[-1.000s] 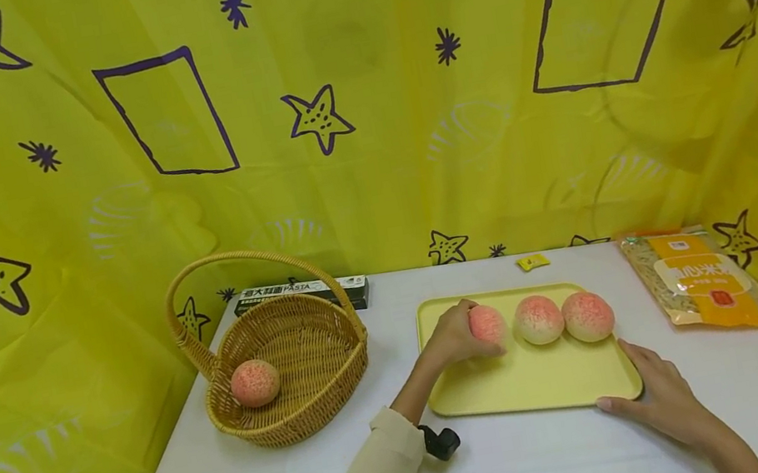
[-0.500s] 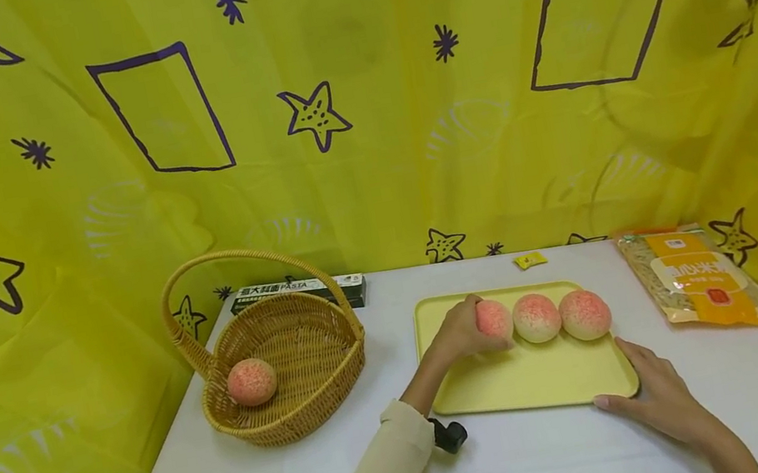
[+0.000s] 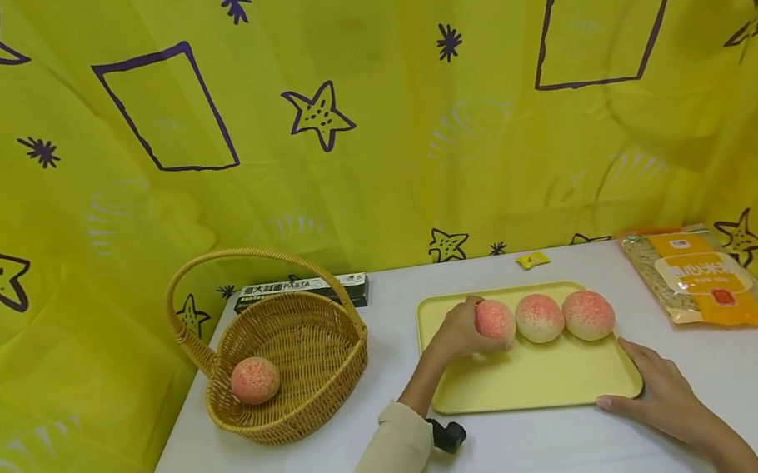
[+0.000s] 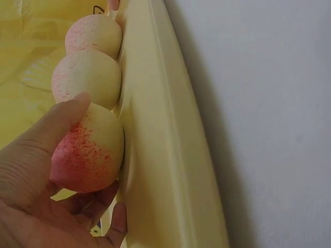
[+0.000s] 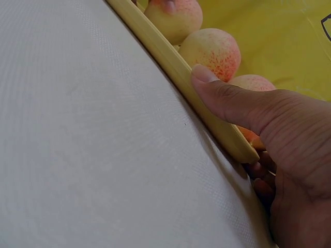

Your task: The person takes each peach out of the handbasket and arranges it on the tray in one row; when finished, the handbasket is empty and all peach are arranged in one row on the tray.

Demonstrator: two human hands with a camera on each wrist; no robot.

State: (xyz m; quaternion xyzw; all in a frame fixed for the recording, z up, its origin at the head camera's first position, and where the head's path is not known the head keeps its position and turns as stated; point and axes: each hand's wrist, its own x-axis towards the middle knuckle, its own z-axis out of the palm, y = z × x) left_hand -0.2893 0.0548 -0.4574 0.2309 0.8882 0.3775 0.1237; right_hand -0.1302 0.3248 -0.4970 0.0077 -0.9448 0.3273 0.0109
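My left hand (image 3: 460, 332) holds a pink and cream peach (image 3: 495, 323) on the left part of a yellow tray (image 3: 534, 382). In the left wrist view its thumb (image 4: 70, 116) lies on the peach's upper side, with the fingers around the lower side. Close beside this peach sit a middle peach (image 3: 540, 318) and a right-hand peach (image 3: 588, 315), forming a row. At the tray's front right corner, my right hand (image 3: 654, 395) grips the rim; the right wrist view has its thumb (image 5: 222, 93) on the front edge and fingers partly hidden around the corner.
Left of the tray stands a wicker basket (image 3: 315, 349) with a tall handle and one peach (image 3: 255, 380) inside. Behind it lies a pasta box (image 3: 358, 291). A small yellow packet (image 3: 532, 261) is behind the tray, and an orange food bag (image 3: 706, 280) lies at right.
My left hand has slid the peach slightly right, up to the middle peach, between the first frame and the second. The right hand has stayed at the tray's corner.
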